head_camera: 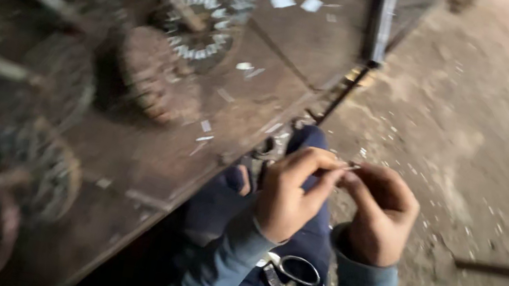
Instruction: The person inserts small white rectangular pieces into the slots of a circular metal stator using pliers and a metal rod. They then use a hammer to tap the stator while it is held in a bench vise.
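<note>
Blue-sleeved forearms raised over lap. Left hand [288,193] and right hand [379,212] meet fingertip to fingertip, both pinching small pale sliver [348,168]; too blurred to identify. Scissors [288,276] lie on lap below wrists. Wooden board [150,146] at left carries blurred round wheels [202,24]. Concrete floor [477,132] at right.

We see no packages, signs or screens. Closest candidates: two small white paper rectangles [293,0], possibly labels, lying side by side on the brown board [149,153], too blurred to tell.
</note>
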